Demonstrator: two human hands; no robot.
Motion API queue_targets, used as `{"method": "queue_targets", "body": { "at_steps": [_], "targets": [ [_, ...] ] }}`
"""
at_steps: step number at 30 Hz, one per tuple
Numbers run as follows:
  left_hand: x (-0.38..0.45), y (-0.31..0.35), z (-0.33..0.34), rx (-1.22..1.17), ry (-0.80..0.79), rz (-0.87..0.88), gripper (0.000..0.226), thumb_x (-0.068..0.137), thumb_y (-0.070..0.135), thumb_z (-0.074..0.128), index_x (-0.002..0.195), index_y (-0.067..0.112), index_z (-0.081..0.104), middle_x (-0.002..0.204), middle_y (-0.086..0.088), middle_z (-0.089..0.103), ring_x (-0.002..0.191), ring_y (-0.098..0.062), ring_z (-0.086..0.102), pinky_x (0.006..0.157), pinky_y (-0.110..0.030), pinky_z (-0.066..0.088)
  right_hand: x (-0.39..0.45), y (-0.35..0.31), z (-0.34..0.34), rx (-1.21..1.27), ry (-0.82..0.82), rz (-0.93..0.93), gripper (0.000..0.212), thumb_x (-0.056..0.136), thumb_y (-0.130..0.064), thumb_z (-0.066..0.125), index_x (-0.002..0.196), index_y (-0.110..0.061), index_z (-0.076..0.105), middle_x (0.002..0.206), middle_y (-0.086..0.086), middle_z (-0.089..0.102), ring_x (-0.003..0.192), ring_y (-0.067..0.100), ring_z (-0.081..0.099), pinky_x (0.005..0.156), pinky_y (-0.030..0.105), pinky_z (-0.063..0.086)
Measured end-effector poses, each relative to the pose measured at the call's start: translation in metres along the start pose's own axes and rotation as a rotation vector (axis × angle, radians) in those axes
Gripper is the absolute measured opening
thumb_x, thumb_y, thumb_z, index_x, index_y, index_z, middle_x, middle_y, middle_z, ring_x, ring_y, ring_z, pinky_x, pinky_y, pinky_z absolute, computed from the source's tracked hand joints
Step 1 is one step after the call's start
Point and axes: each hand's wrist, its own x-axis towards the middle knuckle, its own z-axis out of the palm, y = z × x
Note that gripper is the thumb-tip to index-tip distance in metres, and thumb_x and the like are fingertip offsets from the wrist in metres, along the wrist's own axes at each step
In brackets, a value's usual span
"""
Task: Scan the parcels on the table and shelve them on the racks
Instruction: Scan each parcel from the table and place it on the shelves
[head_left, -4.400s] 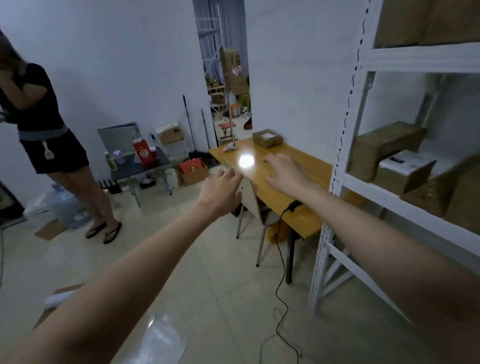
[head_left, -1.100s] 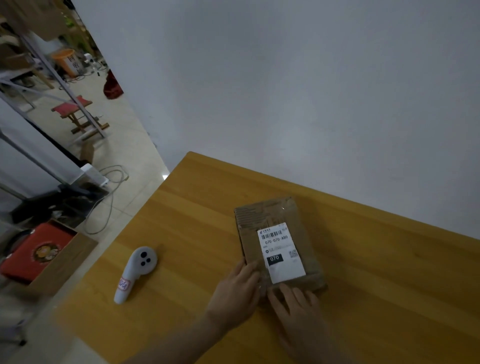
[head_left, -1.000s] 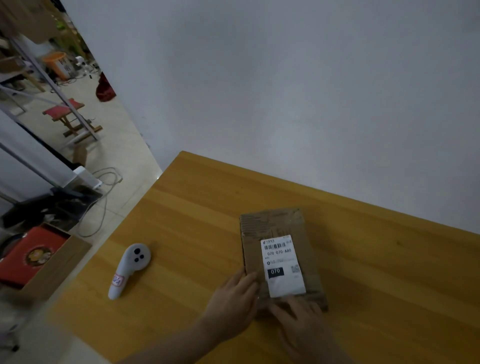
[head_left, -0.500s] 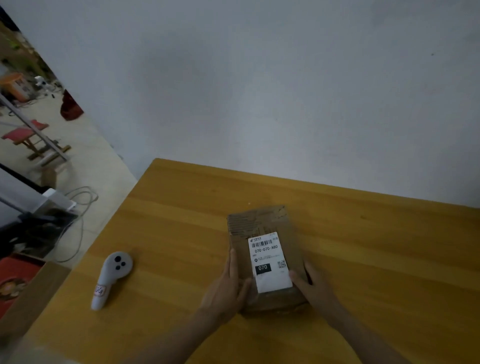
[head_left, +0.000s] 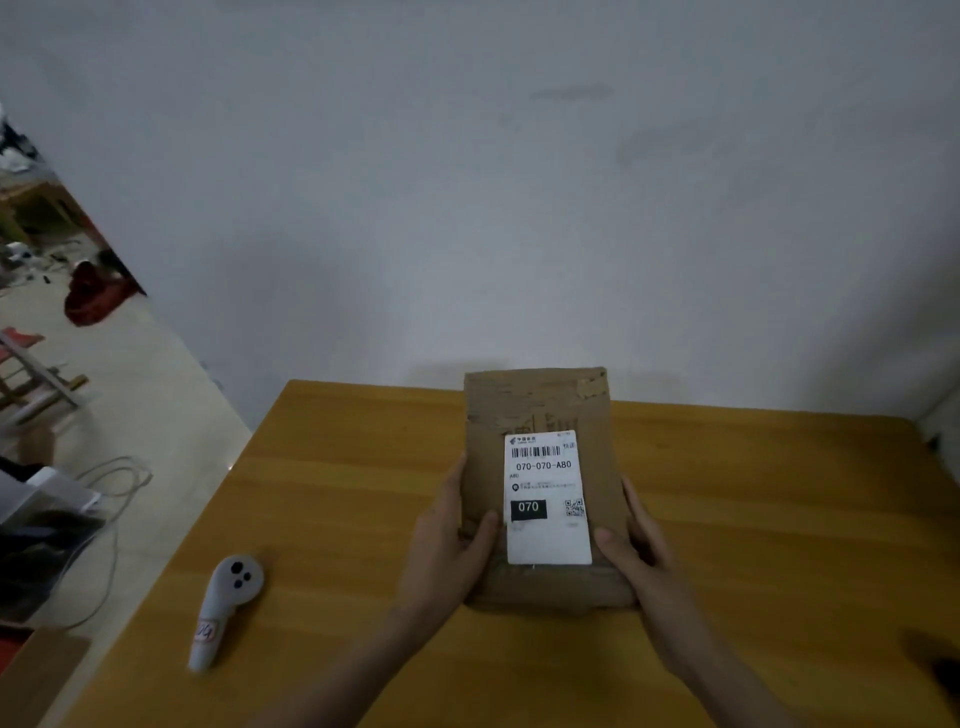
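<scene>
The person is gripping the parcel (head_left: 540, 410) by its two long sides, left hand (head_left: 447, 545) and right hand (head_left: 641, 545) both curling round it, label (head_left: 546, 496) facing up, presumably for the scanner (head_left: 224, 608) lying nearby on the table (head_left: 337, 493)

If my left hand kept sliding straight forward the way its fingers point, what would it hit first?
Probably nothing on the wooden table: the left hand would run along the brown cardboard parcel it grips, toward the white wall.

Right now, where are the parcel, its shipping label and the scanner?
parcel (head_left: 540, 405): head view, bare taped cardboard above the label.
shipping label (head_left: 548, 540): head view, blank white lower part.
scanner (head_left: 236, 577): head view, rounded head with buttons.
</scene>
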Motion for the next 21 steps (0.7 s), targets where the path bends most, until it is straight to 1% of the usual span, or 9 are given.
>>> {"method": "queue_targets", "body": {
  "at_steps": [2,4,6,9,12,13,16,19,21],
  "targets": [
    [-0.006,0.023,-0.006,-0.129,-0.008,0.042,0.062,0.093,0.021,0.061,0.140,0.041,0.025,0.116,0.036,0.047,0.100,0.021,0.053,0.074,-0.011,0.052,-0.018,-0.019,-0.005,0.047,0.029,-0.059,0.068,0.068,-0.039,0.079,0.124,-0.060,0.047,0.128,-0.016,0.060,0.111,0.015,0.063,0.078,0.035,0.058],
    [-0.014,0.041,-0.010,-0.242,-0.024,0.069,0.062,0.089,0.024,0.065,0.136,0.046,0.031,0.121,0.040,0.048,0.113,0.017,0.049,0.081,-0.012,0.052,-0.037,-0.035,-0.013,0.075,0.059,-0.107,0.075,0.059,-0.046,0.084,0.125,-0.057,0.050,0.127,-0.012,0.063,0.109,0.016,0.065,0.078,0.036,0.058],
    [-0.021,0.054,-0.009,-0.312,-0.059,0.083,0.064,0.083,0.037,0.067,0.135,0.048,0.033,0.129,0.035,0.046,0.118,0.010,0.049,0.085,-0.018,0.053,-0.057,-0.047,-0.021,0.100,0.086,-0.134,0.077,0.059,-0.042,0.084,0.127,-0.052,0.050,0.126,-0.010,0.063,0.108,0.016,0.065,0.076,0.034,0.059],
    [-0.029,0.068,-0.002,-0.372,-0.152,0.067,0.062,0.078,0.050,0.063,0.130,0.058,0.031,0.131,0.026,0.046,0.111,0.004,0.057,0.078,-0.021,0.055,-0.083,-0.060,-0.034,0.125,0.135,-0.159,0.072,0.062,-0.037,0.085,0.125,-0.052,0.052,0.123,-0.010,0.065,0.105,0.017,0.067,0.071,0.032,0.059],
    [-0.038,0.083,0.010,-0.420,-0.281,0.037,0.061,0.080,0.048,0.058,0.129,0.061,0.024,0.127,0.019,0.053,0.105,0.001,0.062,0.074,-0.020,0.055,-0.103,-0.069,-0.049,0.115,0.168,-0.173,0.086,0.043,-0.053,0.089,0.121,-0.053,0.055,0.124,-0.009,0.065,0.104,0.020,0.067,0.072,0.038,0.059],
    [-0.042,0.088,0.014,-0.450,-0.305,0.029,0.060,0.081,0.045,0.058,0.129,0.060,0.024,0.123,0.020,0.053,0.101,0.004,0.063,0.073,-0.019,0.055,-0.109,-0.070,-0.054,0.123,0.179,-0.181,0.087,0.042,-0.053,0.089,0.122,-0.052,0.055,0.123,-0.009,0.065,0.104,0.020,0.068,0.071,0.037,0.059],
    [-0.050,0.104,0.028,-0.506,-0.349,0.031,0.057,0.082,0.037,0.057,0.125,0.058,0.026,0.116,0.027,0.050,0.095,0.014,0.061,0.072,-0.017,0.054,-0.125,-0.075,-0.067,0.170,0.232,-0.200,0.072,0.057,-0.039,0.086,0.122,-0.045,0.056,0.116,-0.010,0.069,0.100,0.017,0.069,0.068,0.031,0.059],
    [-0.055,0.116,0.043,-0.518,-0.370,0.039,0.059,0.082,0.034,0.059,0.127,0.057,0.027,0.119,0.026,0.053,0.100,0.011,0.061,0.075,-0.022,0.055,-0.135,-0.074,-0.084,0.177,0.294,-0.185,0.054,0.075,-0.019,0.069,0.119,-0.046,0.056,0.111,-0.013,0.070,0.098,0.014,0.069,0.068,0.030,0.059],
    [-0.058,0.121,0.055,-0.535,-0.376,0.019,0.061,0.086,0.026,0.060,0.130,0.054,0.028,0.118,0.023,0.054,0.099,0.010,0.062,0.073,-0.023,0.056,-0.141,-0.073,-0.097,0.159,0.299,-0.174,0.052,0.076,-0.018,0.067,0.115,-0.050,0.057,0.111,-0.014,0.070,0.099,0.015,0.069,0.070,0.032,0.059]
  ]
}}
